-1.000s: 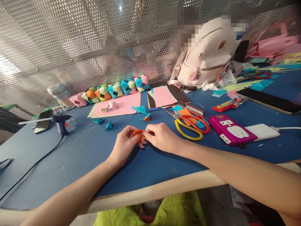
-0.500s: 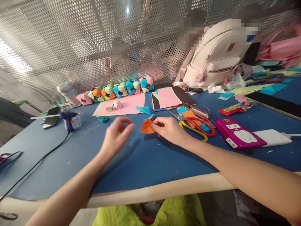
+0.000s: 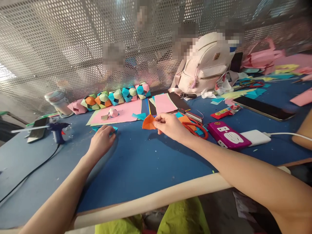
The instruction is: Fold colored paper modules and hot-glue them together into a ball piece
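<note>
An orange folded paper piece (image 3: 148, 123) is pinched between the thumb and fingers of my right hand (image 3: 169, 126), held just above the blue tabletop. My left hand (image 3: 102, 139) is down on the table further left, its fingers curled onto a small blue paper piece (image 3: 114, 129). Blue paper shows on both sides of those fingers; the exact grip is hidden. Behind my left hand, a small pink folded shape (image 3: 113, 112) rests on a pink sheet (image 3: 130, 113). Beside my right hand lies a teal paper scrap (image 3: 139, 116).
A row of several colourful paper balls (image 3: 103, 99) lines the back. At left are a glue gun (image 3: 57, 130), phone (image 3: 37, 130) and bottle (image 3: 58, 103). Rightward are red-handled scissors (image 3: 197, 131), a purple power strip (image 3: 229, 135), a white adapter (image 3: 255, 137) and a backpack (image 3: 207, 65).
My left hand has moved left and down onto the blue paper. My right hand keeps hold of the orange paper piece. The camera view has turned slightly right.
</note>
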Action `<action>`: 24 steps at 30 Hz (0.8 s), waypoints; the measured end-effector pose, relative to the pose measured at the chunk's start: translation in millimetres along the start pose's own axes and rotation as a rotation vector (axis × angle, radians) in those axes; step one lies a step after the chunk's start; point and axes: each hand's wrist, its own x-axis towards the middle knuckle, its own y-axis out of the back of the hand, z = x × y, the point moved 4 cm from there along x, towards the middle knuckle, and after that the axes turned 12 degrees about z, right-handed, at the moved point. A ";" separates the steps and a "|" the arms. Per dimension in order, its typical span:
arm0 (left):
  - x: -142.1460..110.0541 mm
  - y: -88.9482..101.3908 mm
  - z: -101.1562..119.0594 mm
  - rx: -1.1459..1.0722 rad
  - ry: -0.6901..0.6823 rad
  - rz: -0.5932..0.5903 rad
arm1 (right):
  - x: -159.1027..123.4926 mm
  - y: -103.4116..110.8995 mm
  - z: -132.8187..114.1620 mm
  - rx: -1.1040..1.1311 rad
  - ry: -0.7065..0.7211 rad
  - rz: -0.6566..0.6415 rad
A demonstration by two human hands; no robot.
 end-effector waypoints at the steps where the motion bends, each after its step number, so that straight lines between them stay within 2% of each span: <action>1: -1.8 1.0 8.7 -0.068 -0.046 0.033 | 2.3 2.3 0.0 0.011 -0.012 0.009; 4: -9.2 6.2 34.8 -0.265 -0.193 0.099 | 4.0 1.4 3.7 0.087 -0.123 -0.033; 5: -11.7 8.0 41.5 -0.306 -0.226 0.107 | 2.1 -2.2 6.0 0.126 -0.183 -0.081; 8: -17.1 12.6 52.6 -0.356 -0.272 0.113 | -10.9 -19.5 11.4 0.254 -0.374 -0.336; 10: -18.7 15.1 54.4 -0.359 -0.276 0.118 | -16.5 -25.1 10.9 0.305 -0.408 -0.400; 14: -22.5 17.2 55.4 -0.371 -0.285 0.128 | -8.8 -14.4 4.3 0.315 -0.327 -0.181; 16: -26.9 17.5 59.4 -0.389 -0.342 0.134 | -5.1 -10.1 0.8 0.366 -0.332 -0.134; 19: -36.1 20.6 69.8 -0.408 -0.488 0.160 | -4.9 -10.4 -2.8 0.431 -0.348 -0.123; 24: -48.3 30.2 83.3 -0.432 -0.689 0.216 | -10.5 -21.2 -1.7 0.424 -0.368 -0.181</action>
